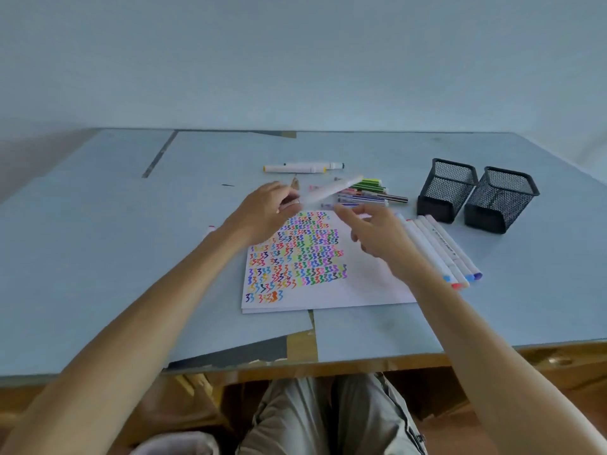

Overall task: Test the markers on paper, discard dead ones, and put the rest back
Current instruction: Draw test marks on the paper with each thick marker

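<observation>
**A:** Why is everything spread across the surface (98,257) rather than kept in the holders?

**B:** Sorting, I'd judge. The sheet of paper (361,284) lies square in front of the person so both hands reach it, and rows of coloured squiggles cover most of its left part, so much of the testing looks done.

**A:** And the 2 black mesh pen holders (476,198)?

**B:** Standing side by side, right of the paper. No marker shows above their rims, so I'd guess the good ones have not gone back yet.

**A:** The white markers along the paper's right edge?

**B:** A row of white markers (440,247), about 4, lying parallel and just beside the paper. A bundle of thin coloured pens (364,193) sits beyond the paper's far edge, and a pair of white markers (302,167) lies apart, farther back (possibly the rejects; I cannot tell).

**A:** Now the hands.

**B:** The left hand (266,211) pinches one end of a white marker (331,190), held slanted in the air above the paper's far edge. The right hand (377,234) hovers just below the barrel, fingers loosely curled; motion blur hides whether it holds a cap or anything at all.
</observation>
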